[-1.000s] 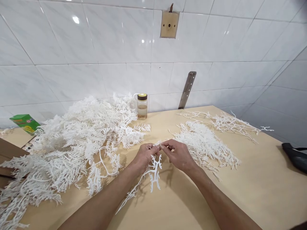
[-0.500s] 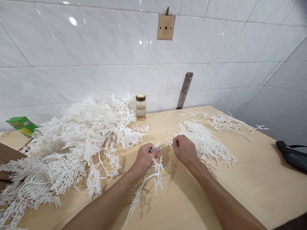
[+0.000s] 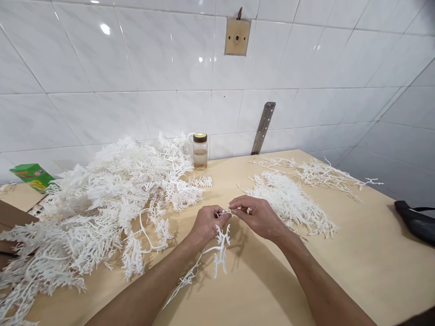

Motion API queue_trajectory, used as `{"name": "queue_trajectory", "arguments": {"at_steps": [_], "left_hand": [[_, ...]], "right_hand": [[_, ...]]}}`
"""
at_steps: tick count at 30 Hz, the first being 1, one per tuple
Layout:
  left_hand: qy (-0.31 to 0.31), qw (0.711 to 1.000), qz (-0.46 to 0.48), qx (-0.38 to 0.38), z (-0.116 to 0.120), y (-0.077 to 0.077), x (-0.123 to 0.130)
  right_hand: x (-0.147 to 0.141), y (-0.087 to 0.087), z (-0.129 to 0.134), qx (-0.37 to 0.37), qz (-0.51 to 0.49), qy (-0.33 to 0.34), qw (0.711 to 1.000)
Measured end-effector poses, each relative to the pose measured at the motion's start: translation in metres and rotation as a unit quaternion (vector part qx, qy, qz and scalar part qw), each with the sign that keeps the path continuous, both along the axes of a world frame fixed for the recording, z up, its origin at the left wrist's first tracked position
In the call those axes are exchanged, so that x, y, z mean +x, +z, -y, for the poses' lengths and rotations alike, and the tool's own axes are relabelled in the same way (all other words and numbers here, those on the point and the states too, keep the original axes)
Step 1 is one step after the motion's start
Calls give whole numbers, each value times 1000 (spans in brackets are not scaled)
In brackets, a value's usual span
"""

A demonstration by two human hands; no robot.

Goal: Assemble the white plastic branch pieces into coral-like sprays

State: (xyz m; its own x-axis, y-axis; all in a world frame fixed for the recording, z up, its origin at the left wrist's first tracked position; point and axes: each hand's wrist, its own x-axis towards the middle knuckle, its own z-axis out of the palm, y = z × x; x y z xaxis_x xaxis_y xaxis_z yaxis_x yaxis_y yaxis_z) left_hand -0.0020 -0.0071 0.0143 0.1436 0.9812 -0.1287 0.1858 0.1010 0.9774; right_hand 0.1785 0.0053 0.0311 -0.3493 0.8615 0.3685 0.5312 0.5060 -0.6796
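Observation:
A white branched plastic piece [image 3: 220, 249] hangs below my left hand [image 3: 208, 222], whose thumb and fingers are closed on it. My right hand [image 3: 253, 213] meets the left at the fingertips, its thumb and index finger pinched at the small white twigs of the same piece. A large heap of white feathery branches [image 3: 112, 199] lies to the left. Beyond my right hand is a smaller pile of cut white sprigs [image 3: 288, 199], and thin bare white stems [image 3: 326, 174] lie behind that pile.
A bottle with a dark lid and liquid [image 3: 200, 151] stands by the tiled wall. A metal strip [image 3: 263, 128] leans there too. A green box [image 3: 32, 176] is at the far left, a black object [image 3: 416, 221] at the right edge of the table [image 3: 370, 253].
My right hand has moved left from the edge of the sprig pile to my left hand's fingertips. The lower stem of the held piece has swung a little to the left.

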Motion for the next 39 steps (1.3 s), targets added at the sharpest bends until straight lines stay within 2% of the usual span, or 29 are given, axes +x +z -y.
{"name": "queue_trajectory", "arguments": {"at_steps": [7,12,17,25,28,31,33,37,39], "left_hand": [[16,994,110,-15,1,8,-2],[61,988,144,-3,3,11,-2],[79,990,117,25,1,8,-4],[116,986,-16,118,-2,0,-3],[126,969,-81,198,2,4,-1],[117,944,-117,287,7,10,-2],[105,938,-110,310,7,12,-4],[58,959,-59,270,3,11,-5],[26,976,-34,215,2,9,-4]], "right_hand": [[-6,-2,0,-55,-14,-40,998],[-19,-6,4,-64,-62,-69,994],[-30,-10,7,-75,-73,-85,991],[-37,-15,8,61,26,-120,991],[-43,-15,8,30,26,-160,986],[-40,-16,3,-45,16,-223,974],[-28,-16,-3,-59,12,-267,962],[1,-11,-12,-5,-2,-323,946],[8,-5,-11,-11,-17,-300,954]]}}
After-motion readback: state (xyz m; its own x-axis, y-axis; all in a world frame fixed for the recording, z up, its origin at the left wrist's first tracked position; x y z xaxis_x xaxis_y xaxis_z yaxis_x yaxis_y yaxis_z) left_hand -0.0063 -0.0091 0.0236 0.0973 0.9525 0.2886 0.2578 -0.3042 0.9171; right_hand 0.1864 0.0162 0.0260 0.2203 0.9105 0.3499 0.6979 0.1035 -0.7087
